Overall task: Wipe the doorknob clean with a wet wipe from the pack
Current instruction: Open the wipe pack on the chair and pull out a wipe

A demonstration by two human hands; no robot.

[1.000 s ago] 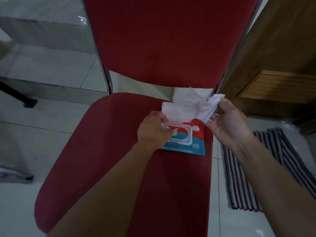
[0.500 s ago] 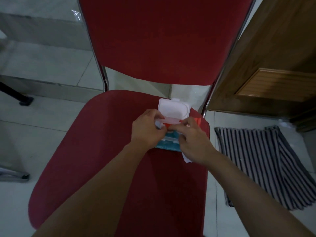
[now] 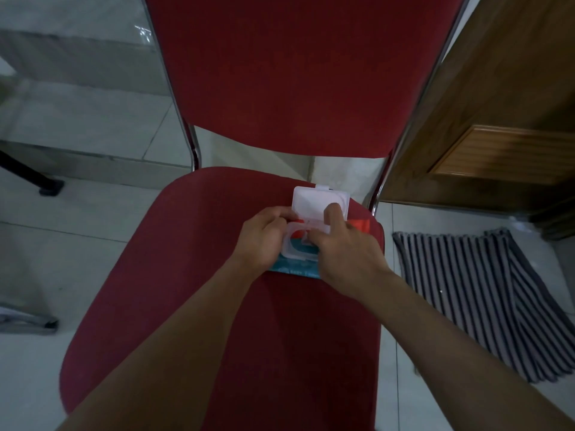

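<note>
Pack (image 3: 294, 269): wet wipes, teal and red wrapper, lying flat at the back right of the chair (image 3: 186, 275) seat. Lid (image 3: 314, 202): clear plastic, flipped open, standing up toward the backrest.
Left hand (image 3: 264, 241): fingers curled on the pack's left edge beside the opening, holding it down.
Right hand (image 3: 345, 253): over the pack's right half, index finger raised against the lid, other fingers curled at the opening; what they pinch cannot be told.
Rug (image 3: 485, 293): striped, on floor right of chair.
Door (image 3: 497, 104): wooden, upper right.
</note>
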